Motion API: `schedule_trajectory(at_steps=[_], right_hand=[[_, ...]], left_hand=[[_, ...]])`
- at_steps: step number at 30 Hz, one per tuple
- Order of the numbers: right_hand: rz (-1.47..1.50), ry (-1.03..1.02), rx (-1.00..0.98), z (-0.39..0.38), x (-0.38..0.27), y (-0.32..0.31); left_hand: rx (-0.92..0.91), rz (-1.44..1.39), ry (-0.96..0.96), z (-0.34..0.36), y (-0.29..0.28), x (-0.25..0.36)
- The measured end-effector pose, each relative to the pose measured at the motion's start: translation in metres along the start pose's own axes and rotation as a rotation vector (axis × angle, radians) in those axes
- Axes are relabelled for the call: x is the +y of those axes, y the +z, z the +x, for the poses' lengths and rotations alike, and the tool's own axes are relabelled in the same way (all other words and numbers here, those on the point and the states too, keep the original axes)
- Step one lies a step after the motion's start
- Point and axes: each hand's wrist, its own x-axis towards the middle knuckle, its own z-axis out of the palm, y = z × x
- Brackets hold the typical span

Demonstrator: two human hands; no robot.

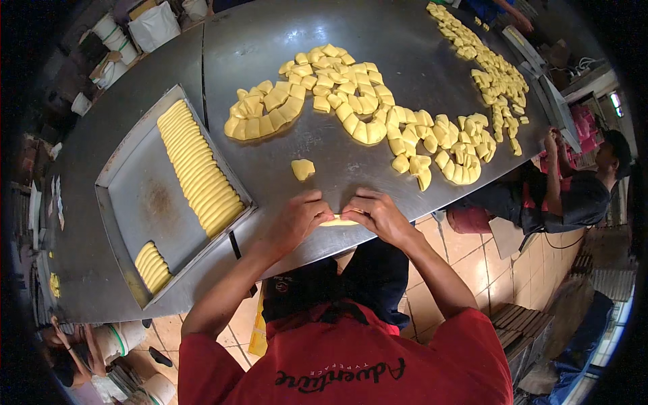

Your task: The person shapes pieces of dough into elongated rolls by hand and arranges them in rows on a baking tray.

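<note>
At the near edge of the metal table, a small piece of yellow dough [339, 221] lies under the fingers of both my hands. My left hand [308, 217] grips its left end with curled fingers. On the other end, the bent fingers of my right hand [375, 213] press down. Just beyond my hands lies one loose dough piece [303, 169]. To the left, a metal baking tray [128, 196] holds a long row of rolled dough sticks [196, 165] along its right side and a short row [153, 266] in its near corner.
Cut dough pieces [351, 88] spread in curved clusters across the metal table [250, 40], with more dough [493, 74] at the far right. A person in dark clothes [574, 185] sits at the right. Another person's arms [74, 351] show at lower left. White buckets [115, 37] stand beyond the table.
</note>
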Motion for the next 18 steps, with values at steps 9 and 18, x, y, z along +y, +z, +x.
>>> schedule_trajectory(at_steps=[9, 18], right_hand=[[-0.073, 0.145, -0.046, 0.008, 0.003, -0.005], [-0.148, 0.138, 0.106, -0.009, 0.013, -0.01]], left_hand=[[-0.18, 0.015, -0.268, 0.026, -0.025, 0.016], [0.121, 0.061, -0.101, -0.004, -0.003, -0.013]])
